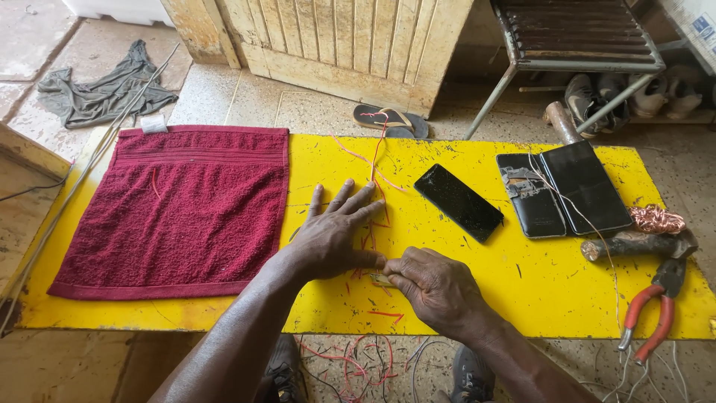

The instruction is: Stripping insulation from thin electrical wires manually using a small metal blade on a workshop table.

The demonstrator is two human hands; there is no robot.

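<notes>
My left hand (pixel 335 235) lies flat, fingers spread, on a yellow board (pixel 477 283), pressing down thin red wires (pixel 375 168) that run away from me. My right hand (pixel 436 287) is curled beside the left thumb, pinching a small pale metal piece (pixel 380 280) against the wires; what the piece is I cannot tell. Short red wire offcuts lie around both hands.
A dark red towel (pixel 179 213) covers the board's left part. A black phone (pixel 458 202) lies in the middle, an opened phone with its back cover (pixel 563 190) at right. Copper wire coil (pixel 656 219), hammer (pixel 641 245) and red-handled pliers (pixel 652 313) sit at the right edge.
</notes>
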